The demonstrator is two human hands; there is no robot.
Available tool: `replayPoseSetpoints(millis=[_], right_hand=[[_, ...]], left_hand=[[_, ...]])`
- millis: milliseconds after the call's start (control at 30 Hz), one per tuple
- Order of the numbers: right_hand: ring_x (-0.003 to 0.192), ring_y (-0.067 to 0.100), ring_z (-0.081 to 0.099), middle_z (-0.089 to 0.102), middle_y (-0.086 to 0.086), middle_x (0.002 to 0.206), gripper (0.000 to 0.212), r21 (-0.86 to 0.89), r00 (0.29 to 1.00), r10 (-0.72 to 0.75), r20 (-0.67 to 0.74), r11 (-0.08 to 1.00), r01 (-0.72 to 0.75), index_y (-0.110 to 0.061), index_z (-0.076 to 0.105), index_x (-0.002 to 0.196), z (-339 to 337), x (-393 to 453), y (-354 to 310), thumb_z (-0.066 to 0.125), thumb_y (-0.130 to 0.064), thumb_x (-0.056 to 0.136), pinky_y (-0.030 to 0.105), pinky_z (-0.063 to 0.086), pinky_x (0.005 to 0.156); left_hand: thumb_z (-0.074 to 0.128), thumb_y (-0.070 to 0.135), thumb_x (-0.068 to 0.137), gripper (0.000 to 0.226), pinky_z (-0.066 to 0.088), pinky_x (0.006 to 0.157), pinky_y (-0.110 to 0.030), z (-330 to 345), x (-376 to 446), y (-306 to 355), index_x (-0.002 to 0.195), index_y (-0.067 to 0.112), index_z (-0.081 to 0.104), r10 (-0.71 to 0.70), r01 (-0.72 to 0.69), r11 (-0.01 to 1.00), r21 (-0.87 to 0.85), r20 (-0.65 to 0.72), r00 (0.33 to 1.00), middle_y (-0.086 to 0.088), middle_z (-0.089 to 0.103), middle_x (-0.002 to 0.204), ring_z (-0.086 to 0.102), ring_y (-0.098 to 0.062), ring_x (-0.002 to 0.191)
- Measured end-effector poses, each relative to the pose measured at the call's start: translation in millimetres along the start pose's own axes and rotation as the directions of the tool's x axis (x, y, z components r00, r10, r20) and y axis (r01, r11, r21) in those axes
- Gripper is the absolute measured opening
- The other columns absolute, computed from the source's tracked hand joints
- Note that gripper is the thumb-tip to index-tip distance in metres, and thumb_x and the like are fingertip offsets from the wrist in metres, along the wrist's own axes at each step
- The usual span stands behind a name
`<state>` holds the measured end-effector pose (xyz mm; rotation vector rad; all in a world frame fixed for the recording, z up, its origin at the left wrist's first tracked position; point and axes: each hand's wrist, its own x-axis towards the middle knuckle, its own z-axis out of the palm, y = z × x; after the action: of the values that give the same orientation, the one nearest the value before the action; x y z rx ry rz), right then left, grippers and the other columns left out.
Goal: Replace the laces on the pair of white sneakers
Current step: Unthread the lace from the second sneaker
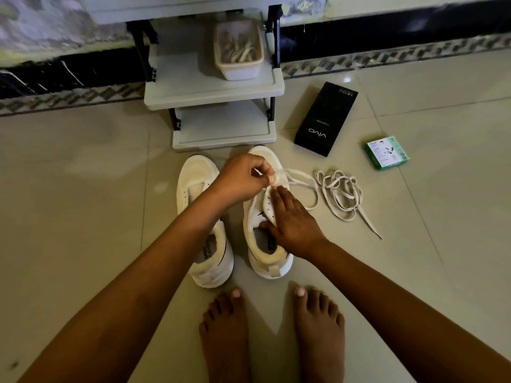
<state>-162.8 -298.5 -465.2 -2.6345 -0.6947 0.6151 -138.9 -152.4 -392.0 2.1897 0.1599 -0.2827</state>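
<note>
Left hand (243, 178) pinching lace (297, 183) over right sneaker (262, 217), beside the left sneaker (199, 189) on the floor; right hand (290, 222) flat, fingers straight, steadying it. Risk: skipping 1 eyelet, twisting the flat lace, or snagging the loose lace pile (341, 197) nearby.

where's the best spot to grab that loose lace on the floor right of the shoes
Probably the straight tail end of the loose lace, pinched from above. It trails clear of the tangled loops and lies flat on the tile, so pulling there should bring the lace away without snagging the loops.
</note>
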Motion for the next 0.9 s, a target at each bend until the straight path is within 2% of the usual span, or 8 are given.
replayPoseSetpoints(millis=[67,200,433,600,700,767,833,900], right_hand=[[0.146,0.022,0.002,-0.001,0.009,0.159,0.075,0.000,1.000,-0.002,-0.014,1.000,0.002,-0.010,-0.001,0.151,1,-1,-1,0.035,-0.049,0.097,0.029,0.006,0.116],[0.143,0.025,0.018,0.013,0.010,0.157,0.071,0.017,0.997,0.014,-0.070,1.000,-0.013,-0.010,0.013,0.150,4,-3,0,0.041,-0.048,0.096,0.031,0.018,0.114],[0.138,0.027,0.029,0.027,0.010,0.152,0.073,0.005,0.993,0.030,-0.110,1.000,-0.029,-0.010,0.024,0.147,5,-4,0,0.037,-0.056,0.093,0.031,0.023,0.111],[0.143,0.024,0.018,0.017,0.010,0.156,0.076,-0.015,0.995,0.014,-0.095,1.000,-0.015,-0.010,0.015,0.149,6,-3,2,0.028,-0.057,0.092,0.030,0.014,0.114],[0.145,0.022,0.010,0.008,0.009,0.158,0.070,-0.019,0.997,0.001,-0.084,1.000,-0.002,-0.011,0.008,0.151,6,-3,3,0.035,-0.049,0.097,0.029,0.009,0.116],[0.145,0.022,0.008,0.006,0.009,0.159,0.071,-0.013,0.997,-0.006,-0.077,1.000,0.005,-0.011,0.006,0.151,4,-3,2,0.035,-0.048,0.098,0.029,0.009,0.115],[0.145,0.022,0.009,0.007,0.009,0.158,0.071,-0.011,0.998,-0.002,-0.070,1.000,0.002,-0.011,0.008,0.151,3,-3,2,0.036,-0.048,0.097,0.028,0.009,0.115],[0.144,0.023,0.012,0.010,0.009,0.158,0.070,0.001,0.997,0.001,-0.074,1.000,0.000,-0.011,0.011,0.150,4,-3,1,0.038,-0.048,0.096,0.029,0.012,0.114]], left_hand=[[0.066,0.009,0.085,0.014,0.041,0.079,-0.023,1,-3,-8,0.096,0.017,0.065,-0.021,0.021,1.000,-0.001,-0.007,1.000,0.006,0.060,0.097,0.055,-0.010,0.088],[0.071,0.013,0.077,0.042,0.042,0.089,-0.028,15,-5,-32,0.117,0.018,0.058,-0.035,-0.022,0.924,0.382,0.142,0.989,-0.003,0.046,0.130,0.049,-0.020,0.114],[0.062,0.016,0.085,0.013,0.044,0.081,-0.030,27,-2,-37,0.094,0.010,0.070,0.072,-0.022,0.864,0.504,-0.080,0.994,-0.009,0.058,0.115,0.058,-0.027,0.100],[0.071,0.009,0.081,0.002,0.041,0.078,-0.020,11,-3,-24,0.082,0.008,0.071,0.006,-0.005,0.995,0.103,-0.015,1.000,-0.001,0.067,0.089,0.059,-0.011,0.082],[0.068,0.009,0.083,0.009,0.047,0.077,-0.021,5,-8,-10,0.078,0.016,0.067,-0.049,0.050,0.950,-0.307,0.011,0.999,0.005,0.065,0.080,0.060,-0.006,0.077],[0.067,0.014,0.085,0.004,0.049,0.077,-0.023,6,-8,-8,0.085,0.017,0.068,-0.060,0.052,0.931,-0.362,-0.011,0.998,0.003,0.067,0.085,0.060,-0.005,0.078],[0.070,0.016,0.083,0.018,0.048,0.086,-0.028,8,-7,-18,0.101,0.018,0.068,-0.053,0.054,0.974,-0.219,0.008,0.999,-0.001,0.065,0.105,0.060,-0.012,0.094],[0.071,0.016,0.080,0.037,0.042,0.094,-0.028,13,-4,-33,0.116,0.019,0.063,-0.016,0.001,0.977,0.213,0.070,0.997,-0.004,0.054,0.123,0.053,-0.019,0.111]])
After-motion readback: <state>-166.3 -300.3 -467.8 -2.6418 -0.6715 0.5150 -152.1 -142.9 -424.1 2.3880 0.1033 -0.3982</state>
